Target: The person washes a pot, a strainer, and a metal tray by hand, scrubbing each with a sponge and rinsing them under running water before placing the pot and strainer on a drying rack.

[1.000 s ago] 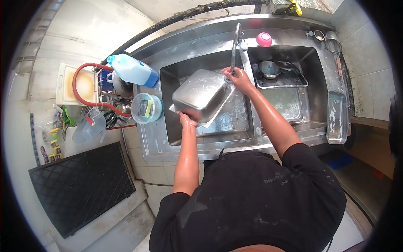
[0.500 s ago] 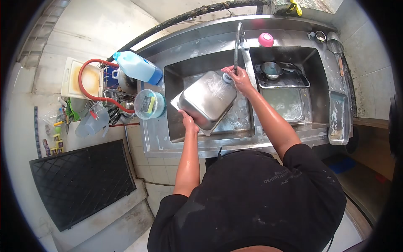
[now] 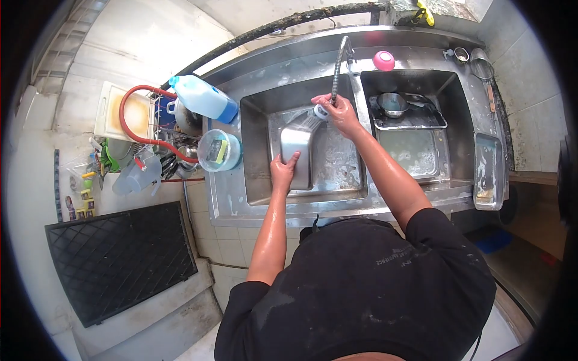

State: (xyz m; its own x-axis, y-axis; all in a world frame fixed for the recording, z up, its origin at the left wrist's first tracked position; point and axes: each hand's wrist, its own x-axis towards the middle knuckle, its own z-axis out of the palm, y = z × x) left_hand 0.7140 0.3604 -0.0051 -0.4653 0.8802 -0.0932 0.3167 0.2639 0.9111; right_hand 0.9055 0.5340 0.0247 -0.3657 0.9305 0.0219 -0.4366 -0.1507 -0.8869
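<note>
A deep stainless steel food pan (image 3: 299,142) is tilted up on its side within the left sink basin (image 3: 257,180). My left hand (image 3: 283,171) grips its near side, with the thumb lying across the metal. In my right hand (image 3: 338,115) is a spray nozzle (image 3: 321,112), fingers closed around it. Water sprays from the nozzle onto the far end of the pan. A coiled metal hose (image 3: 338,66) runs up from the nozzle. The pan's interior cannot be made out from here.
The right basin holds a small pot (image 3: 392,104) on a dark tray (image 3: 415,125). A pink bowl (image 3: 383,61) sits behind; a shallow metal tray (image 3: 488,171) lies right. On the left are a tub with a sponge (image 3: 208,157), a jug of blue liquid (image 3: 205,99) and a red hose (image 3: 122,114).
The pan has turned from its broad underside facing up to a narrower side view. My left hand moved with it, right and slightly up; the nozzle shifted slightly left.
</note>
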